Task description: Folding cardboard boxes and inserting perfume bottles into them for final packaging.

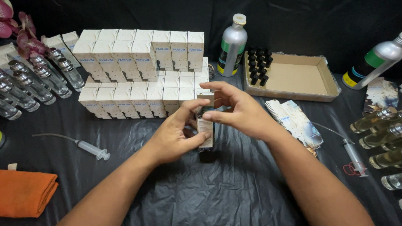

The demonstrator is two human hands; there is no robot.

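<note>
light: bright, even, from above | shadows: soft | glare: on black sheet point(204, 194) | focus: sharp | edges: slightly bowed

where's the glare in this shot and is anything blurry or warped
Head view: glare streaks on the crinkled black table cover and on the clear glass bottles at left; both hands, left hand and right hand, and the small box they hold look sharp; the silver bottle at right leans, maybe from wide-angle distortion.

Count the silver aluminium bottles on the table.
2: one silver aluminium bottle stands upright behind the white cartons; the other lies tilted at the far right, beside the cardboard tray. None seem hidden.
</note>
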